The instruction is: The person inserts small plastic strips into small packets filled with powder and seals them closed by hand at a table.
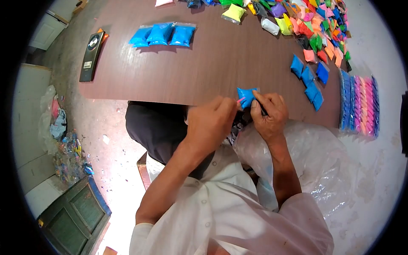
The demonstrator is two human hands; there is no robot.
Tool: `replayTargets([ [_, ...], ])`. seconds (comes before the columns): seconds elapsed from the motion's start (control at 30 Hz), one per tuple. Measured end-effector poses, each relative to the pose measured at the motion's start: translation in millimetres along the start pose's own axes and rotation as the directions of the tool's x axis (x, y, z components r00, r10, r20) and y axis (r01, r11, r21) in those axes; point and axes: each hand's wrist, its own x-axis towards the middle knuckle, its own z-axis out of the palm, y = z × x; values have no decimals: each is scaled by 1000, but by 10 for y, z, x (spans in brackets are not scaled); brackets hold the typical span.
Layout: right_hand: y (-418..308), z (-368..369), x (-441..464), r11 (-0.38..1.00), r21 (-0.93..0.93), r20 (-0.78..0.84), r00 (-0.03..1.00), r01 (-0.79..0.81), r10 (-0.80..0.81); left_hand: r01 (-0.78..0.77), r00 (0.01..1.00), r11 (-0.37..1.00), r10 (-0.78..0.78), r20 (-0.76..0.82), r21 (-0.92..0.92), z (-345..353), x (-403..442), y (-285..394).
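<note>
"So, state of the hands?"

"Left hand (210, 121): slightly blurred, fingers curled in, thumb and fingertip pinched on a small pink piece (241, 100); type unclear. Right hand (272, 117): thumb and forefinger nearly together, pinching the side of a small blue packet (245, 94); other fingers bent."

"Position of that packet?"

"Between the fingertips of both hands, at the near edge of the desk (212, 63). The pink piece meets its near left side, as far as can be seen."

"Surroundings?"

"Beyond the left hand, three larger blue bags (160, 34) side by side; farther left, a phone (91, 57). Right of the right hand, several small blue packets (312, 90); beyond these, a heap of coloured packets (315, 42). Below the right hand, clear plastic (314, 157) around the forearm."
</note>
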Motion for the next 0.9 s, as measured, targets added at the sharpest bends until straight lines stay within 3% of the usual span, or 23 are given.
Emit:
replayTargets([
  [0.07,1,-3,-2,1000,8,9,1000,-12,12,19,993,1000,-20,113,11,39,-38,38],
  [0.2,9,-22,-5,1000,-9,20,1000,-6,6,6,999,991,-12,49,135,86,48,-79],
  [0.3,17,-11,10,1000,-1,5,1000,5,-5,82,997,991,-81,-15,104,58,86,-103],
  [0.37,16,-7,-8,1000,4,0,1000,-7,7,-30,999,1000,29,31,7,39,-4,-29],
  [0.5,1,-12,-9,1000,9,-5,1000,-10,10,-40,995,999,41,91,-8,86,-72,1],
  [0.57,-15,-33,11,1000,7,7,1000,-18,18,29,997,993,-38,74,118,62,-5,-26],
  [0.7,17,8,19,1000,22,-15,1000,11,-11,95,995,983,-99,19,157,5,-4,-112],
  [0.8,-19,-20,2,999,36,-9,1000,-15,16,125,990,992,-123,-64,25,-66,-55,-117],
  [0.9,-38,-53,-20,983,150,-1,994,-108,109,233,972,971,-233,14,-56,-156,-161,-138],
])
